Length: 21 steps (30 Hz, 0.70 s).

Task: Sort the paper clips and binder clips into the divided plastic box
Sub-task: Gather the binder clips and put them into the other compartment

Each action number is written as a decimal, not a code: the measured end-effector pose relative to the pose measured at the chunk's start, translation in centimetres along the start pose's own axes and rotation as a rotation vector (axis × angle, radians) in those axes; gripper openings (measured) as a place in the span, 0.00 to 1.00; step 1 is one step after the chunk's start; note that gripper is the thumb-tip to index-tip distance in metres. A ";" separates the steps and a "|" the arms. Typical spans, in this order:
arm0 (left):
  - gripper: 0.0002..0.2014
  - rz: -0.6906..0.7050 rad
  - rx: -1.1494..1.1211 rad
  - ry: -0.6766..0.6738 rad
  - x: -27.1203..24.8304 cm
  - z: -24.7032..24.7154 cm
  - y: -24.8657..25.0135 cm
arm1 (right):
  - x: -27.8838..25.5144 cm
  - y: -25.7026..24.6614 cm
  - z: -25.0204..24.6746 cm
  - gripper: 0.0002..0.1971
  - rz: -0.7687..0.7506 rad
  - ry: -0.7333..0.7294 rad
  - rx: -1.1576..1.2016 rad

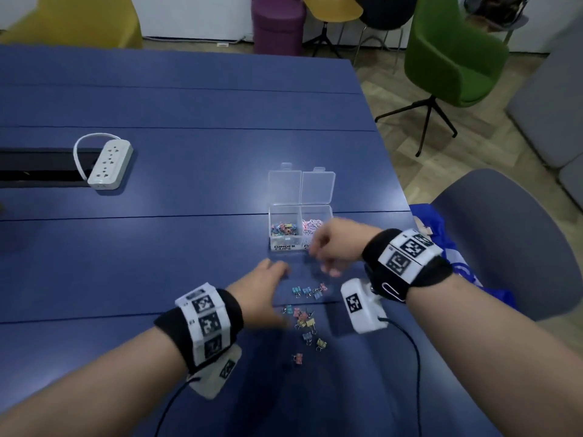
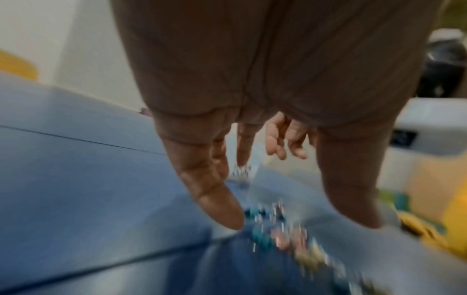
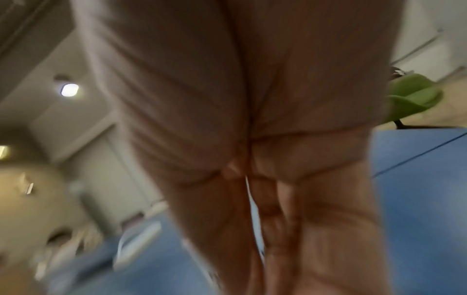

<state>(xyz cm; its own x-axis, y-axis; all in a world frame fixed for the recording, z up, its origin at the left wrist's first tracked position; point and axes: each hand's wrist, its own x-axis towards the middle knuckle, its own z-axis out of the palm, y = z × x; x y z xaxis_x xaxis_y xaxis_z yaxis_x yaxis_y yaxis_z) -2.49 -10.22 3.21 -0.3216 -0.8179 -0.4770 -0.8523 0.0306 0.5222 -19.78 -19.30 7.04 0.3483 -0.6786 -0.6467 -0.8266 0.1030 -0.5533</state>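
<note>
The clear divided box [image 1: 273, 216] stands with both lids folded back; its left half holds coloured binder clips [image 1: 284, 230] and its right half pale paper clips [image 1: 310, 223]. Several loose binder clips [image 1: 304, 320] lie scattered on the blue table in front of it, blurred in the left wrist view [image 2: 278, 237]. My left hand [image 1: 277, 269] hovers just left of them, its fingers [image 2: 215, 199] straight and spread, holding nothing. My right hand [image 1: 325, 266] hangs in front of the box's right half with drooping, motion-blurred fingers [image 3: 316, 229]; whether they hold anything is unclear.
A white power strip [image 1: 108, 164] lies far left beside a dark cable slot [image 1: 41, 167]. A grey chair [image 1: 504, 241] and a blue bag [image 1: 441, 234] sit past the table's right edge. A paper clip [image 1: 391, 290] hangs on my right wristband.
</note>
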 end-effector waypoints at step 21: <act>0.44 -0.034 0.172 0.022 0.7 6.7 2.1 | -3.8 5.9 12.0 0.39 0.003 0.174 -0.344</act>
<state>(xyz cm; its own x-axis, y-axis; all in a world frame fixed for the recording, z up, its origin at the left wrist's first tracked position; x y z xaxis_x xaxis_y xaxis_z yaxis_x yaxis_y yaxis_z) -7.25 -6.92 -0.77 -0.2837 -0.8325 -0.4759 -0.9213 0.0989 0.3761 -20.66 -7.42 -0.09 0.2894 -0.7951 -0.5331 -0.9380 -0.1244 -0.3237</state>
